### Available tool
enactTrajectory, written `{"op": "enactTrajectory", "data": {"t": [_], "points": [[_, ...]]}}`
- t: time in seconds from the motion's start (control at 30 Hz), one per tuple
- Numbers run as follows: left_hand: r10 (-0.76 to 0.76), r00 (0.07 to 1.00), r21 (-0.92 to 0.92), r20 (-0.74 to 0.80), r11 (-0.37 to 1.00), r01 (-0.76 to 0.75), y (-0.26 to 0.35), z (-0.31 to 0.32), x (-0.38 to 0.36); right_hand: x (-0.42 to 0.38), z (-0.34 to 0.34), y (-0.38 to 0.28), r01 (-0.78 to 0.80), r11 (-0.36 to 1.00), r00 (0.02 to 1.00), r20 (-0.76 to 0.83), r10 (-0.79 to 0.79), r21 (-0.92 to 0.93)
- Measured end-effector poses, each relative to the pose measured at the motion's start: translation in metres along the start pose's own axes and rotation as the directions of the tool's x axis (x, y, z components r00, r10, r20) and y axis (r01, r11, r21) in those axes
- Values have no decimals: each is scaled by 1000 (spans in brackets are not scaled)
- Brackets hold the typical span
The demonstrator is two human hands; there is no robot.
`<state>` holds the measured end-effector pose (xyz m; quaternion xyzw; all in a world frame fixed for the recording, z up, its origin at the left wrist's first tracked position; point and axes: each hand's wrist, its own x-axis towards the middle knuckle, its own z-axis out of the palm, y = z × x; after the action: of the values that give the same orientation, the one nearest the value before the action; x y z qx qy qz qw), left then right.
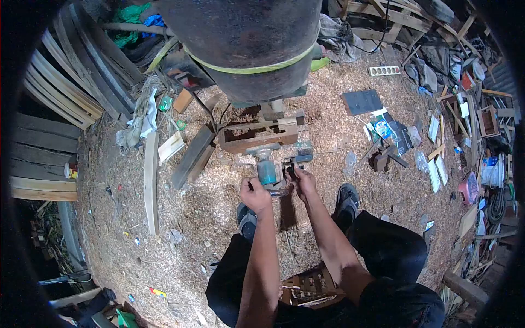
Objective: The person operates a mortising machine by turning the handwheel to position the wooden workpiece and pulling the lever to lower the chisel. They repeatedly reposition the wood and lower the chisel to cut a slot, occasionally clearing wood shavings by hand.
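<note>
My left hand [255, 195] is curled closed beside a teal cylindrical machine part [267, 172]; what its fingers hold, if anything, is hidden. On the other side of that part, my right hand [302, 182] closes on a small black object [292, 171], whose kind I cannot tell. A dark rounded metal piece [281, 191] sits low between the two hands. Just beyond them, the teal part joins a rusty metal frame [257, 143] with an open slot along it.
A large dark barrel [246, 33] with a yellow-green band looms over the frame. Wooden beams [151, 183] lie on the chip-covered floor to the left. A power strip [384, 71] and a dark board [362, 102] lie right. A slatted wooden crate [311, 285] stands between my legs.
</note>
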<state>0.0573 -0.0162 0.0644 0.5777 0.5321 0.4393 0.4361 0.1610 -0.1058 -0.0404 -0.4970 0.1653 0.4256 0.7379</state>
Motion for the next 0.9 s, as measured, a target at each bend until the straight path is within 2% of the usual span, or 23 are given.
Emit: {"op": "enactTrajectory", "data": {"t": [0.07, 0.1, 0.17, 0.2, 0.27, 0.3, 0.33, 0.37, 0.4, 0.47, 0.6, 0.7, 0.73, 0.83, 0.87, 0.9], "points": [[22, 1000, 6, 6, 1000, -22, 1, -1, 1, 10, -4, 5, 35, 976, 995, -83, -54, -216], [1, 1000, 17, 11, 1000, -1, 3, 0, 1, 8, 2, 5, 153, 932, 972, -119, -202, -329], [-44, 999, 42, 24, 998, 42, 7, -1, 0, -3, 23, 5, 341, 765, 864, -140, -484, -546], [-42, 999, 22, 27, 999, 41, 5, -2, 1, 1, 24, 10, 353, 754, 844, -160, -513, -554], [-46, 999, -19, 27, 999, 46, 0, -1, 1, 3, 18, 18, 381, 729, 833, -130, -537, -568], [-13, 1000, -4, 14, 1000, 13, 3, 0, 0, -1, 17, 14, 397, 714, 826, -115, -552, -577], [21, 1000, 13, 6, 1000, -21, 5, 0, 0, -5, 18, 13, 426, 749, 830, -111, -547, -508], [56, 998, 34, 2, 998, -56, 7, 0, 0, -7, 19, 12, 417, 726, 828, -101, -552, -547], [-9, 1000, -38, 13, 999, 9, 6, 1, 0, -6, 18, 11, 406, 703, 826, -95, -556, -584], [-15, 1000, -44, 23, 999, 16, 6, 0, -2, -7, 14, 9, 373, 670, 840, -72, -537, -642], [-26, 999, -48, 24, 998, 27, -7, 0, 4, -8, 13, 5, 418, 716, 830, -85, -551, -559], [66, 998, 20, -14, 998, -65, -10, 1, 6, -2, 0, 13, 339, 827, 901, -99, -423, -449], [109, 994, 49, -30, 993, -108, -10, 3, 5, -5, -2, 14, 377, 787, 885, -61, -462, -488], [43, 999, 69, -20, 997, -41, -8, 2, 5, 2, -8, 20, 289, 831, 924, -89, -372, -476], [71, 997, 70, -16, 995, -69, -7, 2, 5, 12, -12, 21, 289, 702, 885, -98, -455, -651], [67, 997, 130, -27, 989, -63, -3, 3, 5, 15, -11, 16, 260, 703, 900, -98, -425, -662]]}}
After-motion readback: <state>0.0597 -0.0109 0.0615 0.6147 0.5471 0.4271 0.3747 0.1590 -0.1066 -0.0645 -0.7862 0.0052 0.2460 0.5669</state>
